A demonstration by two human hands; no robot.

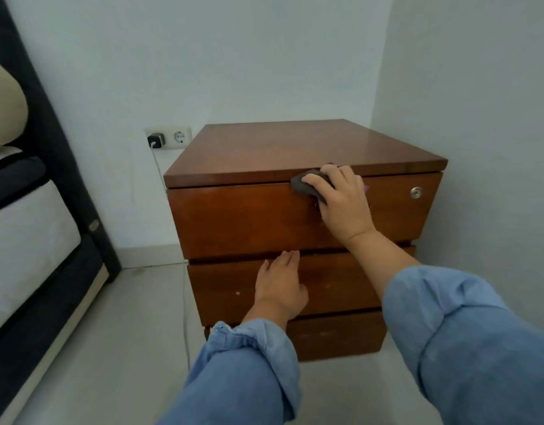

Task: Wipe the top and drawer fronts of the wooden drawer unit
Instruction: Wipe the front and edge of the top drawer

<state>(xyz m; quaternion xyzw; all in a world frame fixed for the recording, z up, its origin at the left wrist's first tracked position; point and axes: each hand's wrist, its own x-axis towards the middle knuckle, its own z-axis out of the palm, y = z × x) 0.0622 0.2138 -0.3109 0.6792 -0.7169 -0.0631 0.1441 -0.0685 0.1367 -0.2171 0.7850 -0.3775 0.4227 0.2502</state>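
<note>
- The unit stands in a room corner on a pale floor, its back to the wall, with three drawer fronts stacked under a flat wooden top.
- The right hand reaches up and forward, arm stretched out from a rolled blue sleeve, wrist bent so the palm faces the top drawer.
- Its fingers are curled over a dark grey cloth, pressing it against the upper edge of the top drawer, just under the lip of the unit's top; the fingertips reach that lip.
- The left hand lies flat on the middle drawer, fingers straight and close together, pointing up toward the gap below the top drawer, holding nothing.
- The left forearm comes up from the lower middle of the view in a rolled blue sleeve.
- A round lock sits near the top drawer's right end, well apart from the cloth.
- On the wall left of the unit is a socket with a charger plugged in.
</note>
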